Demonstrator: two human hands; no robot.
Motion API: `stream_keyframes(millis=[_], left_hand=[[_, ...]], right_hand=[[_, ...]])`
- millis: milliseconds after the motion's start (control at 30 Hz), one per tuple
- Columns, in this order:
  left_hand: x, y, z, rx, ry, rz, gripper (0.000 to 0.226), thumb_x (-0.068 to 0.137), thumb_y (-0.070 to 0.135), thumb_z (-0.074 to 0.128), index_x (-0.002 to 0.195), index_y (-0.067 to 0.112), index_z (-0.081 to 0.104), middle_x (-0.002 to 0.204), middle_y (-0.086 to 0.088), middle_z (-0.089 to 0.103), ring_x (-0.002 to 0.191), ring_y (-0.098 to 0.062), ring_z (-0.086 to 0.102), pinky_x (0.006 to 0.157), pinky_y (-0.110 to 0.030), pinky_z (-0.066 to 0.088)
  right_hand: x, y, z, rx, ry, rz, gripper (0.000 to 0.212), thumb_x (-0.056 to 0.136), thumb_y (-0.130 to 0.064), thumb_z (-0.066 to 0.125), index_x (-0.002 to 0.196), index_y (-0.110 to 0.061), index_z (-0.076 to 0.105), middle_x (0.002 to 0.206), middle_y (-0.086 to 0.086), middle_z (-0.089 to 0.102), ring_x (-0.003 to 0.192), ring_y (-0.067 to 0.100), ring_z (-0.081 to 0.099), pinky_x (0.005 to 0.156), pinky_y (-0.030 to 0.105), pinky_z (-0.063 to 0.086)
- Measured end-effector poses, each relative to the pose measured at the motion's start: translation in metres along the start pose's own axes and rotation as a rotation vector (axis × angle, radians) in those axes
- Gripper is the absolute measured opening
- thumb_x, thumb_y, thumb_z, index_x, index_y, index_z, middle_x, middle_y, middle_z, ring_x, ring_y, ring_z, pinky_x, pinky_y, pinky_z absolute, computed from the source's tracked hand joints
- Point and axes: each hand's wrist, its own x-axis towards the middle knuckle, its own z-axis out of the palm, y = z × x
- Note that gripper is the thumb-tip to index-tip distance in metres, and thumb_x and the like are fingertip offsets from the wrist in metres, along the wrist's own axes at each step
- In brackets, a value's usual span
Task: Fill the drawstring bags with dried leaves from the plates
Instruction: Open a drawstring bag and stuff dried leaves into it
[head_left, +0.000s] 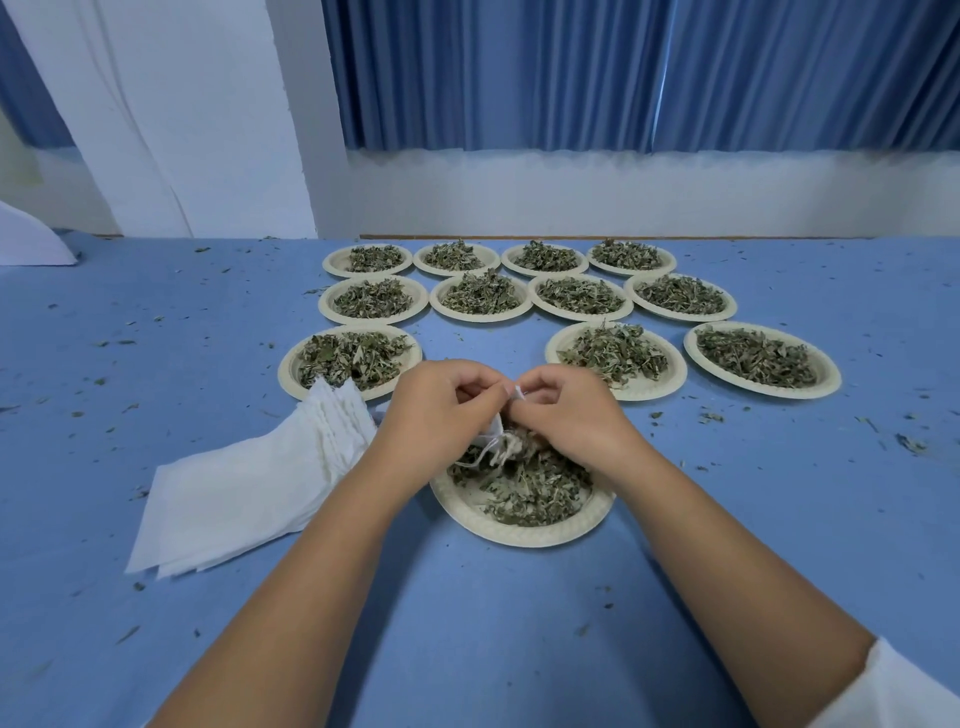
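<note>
A small white drawstring bag with leaves inside hangs over the nearest plate, which holds dried green leaves. My left hand and my right hand meet above it, fingers curled, each pinching the bag's top or its white string near the middle. Both hands hide most of the bag. A fanned stack of flat white empty bags lies to the left of the plate, beside my left forearm.
Several more cream plates heaped with dried leaves stand in rows behind, such as one at the left and one at the right. Leaf crumbs litter the blue tabletop. A white wall and blue curtains stand behind.
</note>
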Motion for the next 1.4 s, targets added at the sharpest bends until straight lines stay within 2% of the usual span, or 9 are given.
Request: stream_keyframes(millis=[267, 400, 467, 700, 833, 933, 1100, 1267, 1400], left_hand=[[0.002, -0.004, -0.005, 0.067, 0.193, 0.017, 0.016, 0.091, 0.019, 0.067, 0.079, 0.026, 0.074, 0.057, 0.013, 0.066, 0.055, -0.005, 0.062, 0.066, -0.038, 0.058], [0.004, -0.004, -0.006, 0.032, 0.277, -0.008, 0.022, 0.091, 0.02, 0.067, 0.072, 0.033, 0.068, 0.059, 0.011, 0.067, 0.062, -0.01, 0.064, 0.067, -0.037, 0.056], [0.004, -0.004, -0.006, 0.037, 0.285, -0.012, 0.023, 0.091, 0.021, 0.066, 0.071, 0.034, 0.067, 0.059, 0.014, 0.066, 0.061, -0.007, 0.064, 0.066, -0.033, 0.054], [0.004, -0.006, -0.006, 0.056, 0.291, 0.002, 0.025, 0.091, 0.021, 0.066, 0.07, 0.035, 0.066, 0.056, 0.014, 0.065, 0.054, -0.003, 0.06, 0.061, -0.028, 0.051], [0.005, -0.008, -0.006, 0.06, 0.273, 0.006, 0.024, 0.09, 0.019, 0.066, 0.071, 0.034, 0.068, 0.061, 0.011, 0.067, 0.062, -0.01, 0.066, 0.069, -0.038, 0.058], [0.004, -0.008, -0.003, 0.068, 0.25, 0.016, 0.021, 0.089, 0.02, 0.067, 0.073, 0.033, 0.071, 0.064, 0.009, 0.069, 0.065, -0.013, 0.068, 0.072, -0.043, 0.058], [0.002, -0.007, -0.001, 0.04, 0.239, 0.008, 0.012, 0.089, 0.019, 0.068, 0.08, 0.023, 0.076, 0.06, 0.008, 0.068, 0.059, -0.009, 0.066, 0.07, -0.041, 0.059], [0.001, -0.004, 0.0, -0.014, 0.195, -0.035, 0.012, 0.089, 0.017, 0.068, 0.081, 0.02, 0.076, 0.059, 0.005, 0.069, 0.057, -0.009, 0.067, 0.068, -0.036, 0.06], [0.002, -0.004, -0.001, -0.011, 0.189, -0.031, 0.014, 0.089, 0.016, 0.067, 0.08, 0.022, 0.075, 0.058, 0.006, 0.068, 0.054, -0.006, 0.065, 0.064, -0.028, 0.056]], right_hand=[[0.002, -0.005, -0.008, 0.161, -0.056, 0.094, 0.014, 0.088, -0.029, 0.068, 0.098, -0.019, 0.065, 0.094, 0.004, 0.071, 0.069, 0.008, 0.07, 0.074, 0.031, 0.061], [-0.004, -0.008, -0.008, 0.082, -0.178, 0.105, 0.06, 0.061, -0.054, 0.082, 0.105, -0.03, 0.05, 0.097, 0.0, 0.07, 0.074, 0.013, 0.074, 0.078, 0.036, 0.06], [-0.008, -0.008, -0.004, 0.027, -0.199, 0.076, 0.066, 0.055, -0.047, 0.088, 0.103, -0.03, 0.047, 0.094, -0.004, 0.067, 0.068, 0.015, 0.073, 0.077, 0.039, 0.06], [-0.005, -0.01, -0.006, 0.138, -0.094, 0.034, 0.021, 0.08, -0.001, 0.076, 0.085, -0.01, 0.059, 0.061, 0.004, 0.07, 0.054, 0.017, 0.066, 0.061, 0.029, 0.059], [-0.005, -0.012, -0.011, 0.124, 0.043, -0.022, 0.012, 0.078, -0.006, 0.079, 0.083, -0.015, 0.072, 0.072, 0.002, 0.073, 0.068, 0.023, 0.072, 0.074, 0.04, 0.059], [-0.005, -0.011, -0.01, 0.019, 0.071, -0.071, 0.012, 0.081, -0.014, 0.077, 0.092, -0.017, 0.077, 0.075, -0.001, 0.074, 0.07, 0.016, 0.071, 0.066, 0.034, 0.058], [-0.008, -0.013, -0.003, 0.035, 0.054, -0.155, 0.017, 0.082, -0.005, 0.076, 0.096, -0.015, 0.073, 0.078, 0.007, 0.073, 0.065, 0.011, 0.071, 0.064, 0.019, 0.055], [-0.01, -0.011, 0.003, 0.03, 0.158, -0.197, 0.016, 0.074, -0.009, 0.083, 0.077, -0.016, 0.068, 0.066, 0.001, 0.071, 0.058, 0.011, 0.068, 0.058, 0.015, 0.052], [-0.011, -0.012, 0.002, 0.02, 0.091, -0.22, 0.008, 0.083, -0.008, 0.075, 0.089, -0.014, 0.077, 0.072, -0.002, 0.074, 0.066, 0.006, 0.07, 0.067, 0.019, 0.057]])
